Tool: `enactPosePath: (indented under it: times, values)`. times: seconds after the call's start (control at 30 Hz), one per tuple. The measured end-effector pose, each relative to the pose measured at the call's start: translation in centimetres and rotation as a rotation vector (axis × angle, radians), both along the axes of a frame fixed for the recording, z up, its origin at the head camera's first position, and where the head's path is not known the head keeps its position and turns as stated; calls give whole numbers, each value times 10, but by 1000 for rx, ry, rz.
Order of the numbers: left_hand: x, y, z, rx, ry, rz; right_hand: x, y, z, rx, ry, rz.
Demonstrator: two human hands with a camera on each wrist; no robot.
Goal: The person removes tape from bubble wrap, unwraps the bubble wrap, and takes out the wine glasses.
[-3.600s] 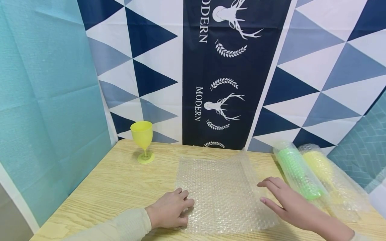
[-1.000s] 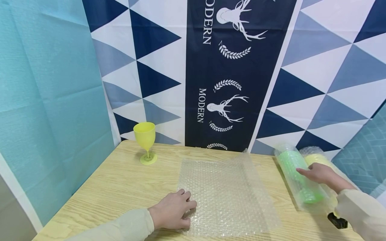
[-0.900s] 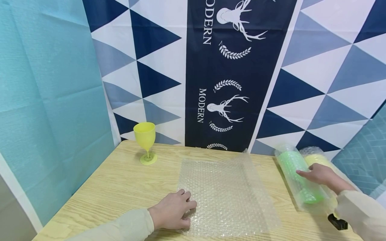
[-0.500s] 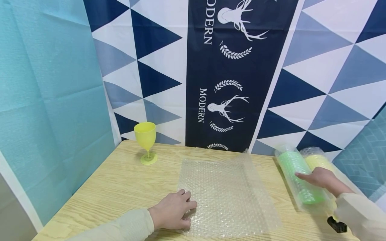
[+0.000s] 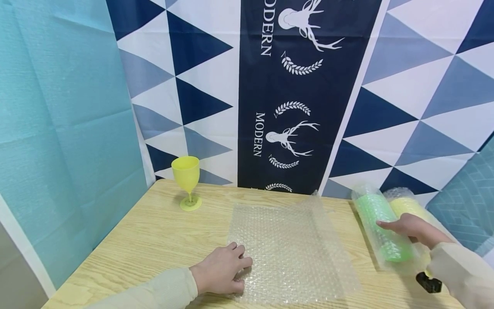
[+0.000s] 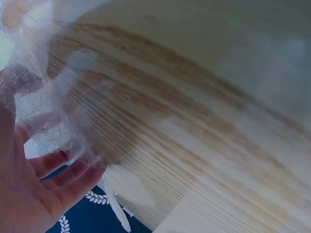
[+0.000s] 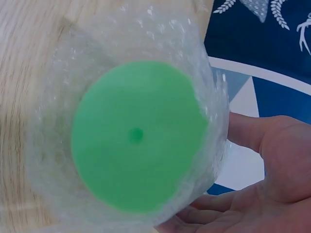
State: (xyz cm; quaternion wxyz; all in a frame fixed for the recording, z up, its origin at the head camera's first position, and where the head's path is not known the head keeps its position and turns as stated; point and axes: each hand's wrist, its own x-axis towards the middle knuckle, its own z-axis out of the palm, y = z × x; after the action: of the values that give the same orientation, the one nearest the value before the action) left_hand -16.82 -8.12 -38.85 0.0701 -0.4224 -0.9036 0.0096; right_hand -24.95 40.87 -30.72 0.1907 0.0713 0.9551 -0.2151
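A sheet of bubble wrap (image 5: 287, 253) lies flat in the middle of the wooden table. My left hand (image 5: 223, 269) rests on its left edge with bent fingers; in the left wrist view the clear film covers some of the fingertips. At the right, a green goblet in bubble wrap (image 5: 380, 227) lies on its side, its round foot facing the right wrist view. My right hand (image 5: 411, 227) grips this roll, thumb on one side and the other fingers around the far side, partly hidden. Beside it lies a wrapped yellow goblet (image 5: 407, 206), mostly behind my right arm.
An unwrapped yellow goblet (image 5: 186, 176) stands upright at the back left of the table (image 5: 154, 240). Patterned cloth hangs behind the table, and a teal sheet (image 5: 69, 128) hangs at the left. The black wrist camera (image 5: 429, 282) sits under my right forearm.
Since the oldest frame, my right hand has moved from the right side of the bubble wrap sheet onto the wrapped green goblet. The left hand has stayed at the sheet's left edge.
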Motion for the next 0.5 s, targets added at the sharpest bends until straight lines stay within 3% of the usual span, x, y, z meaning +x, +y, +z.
enactPosePath:
  times: [0.2, 0.5]
  values:
    - [0, 0, 1, -5, -1, -3, 1, -2, -1, -122, -77, -53]
    - [1, 1, 2, -3, -12, 1, -3, 2, -10, -316, -225, -24]
